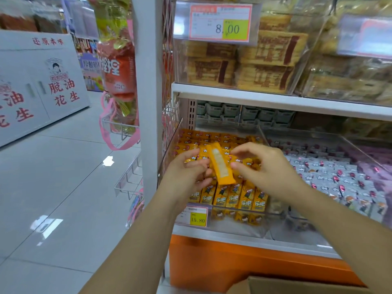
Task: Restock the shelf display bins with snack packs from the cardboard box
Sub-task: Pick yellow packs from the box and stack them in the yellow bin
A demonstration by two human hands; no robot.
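Yellow snack pack (pixel 220 166) is held upright-ish, tilted, clear window facing the camera, just above the left-hand clear bin (pixel 275 228) on the lower shelf. It is not yet set down.

Left hand (pixel 188 172): fingers curled round the pack's left edge, pack is gripped.

Right hand (pixel 263 164): thumb and forefinger are brought to the pack's right edge, other fingers loosely bent. Contact is probably there at the thumb, but motion blur means a real pinch can't be told.

The bin is packed with matching yellow packs (pixel 239 196), front row stood on end, rows behind laid flat. A 15.80 price tag (pixel 192 216) is clipped to its front wall.

The next bin to the right is filled with grey-white packs (pixel 331 181).

The cardboard box (pixel 301 286) is seen only as a flap at the bottom edge, below the right forearm; its contents are out of view.

On the shelf above, brown-and-yellow packs (pixel 265 60) are stacked behind an 8.00 tag (pixel 220 22).
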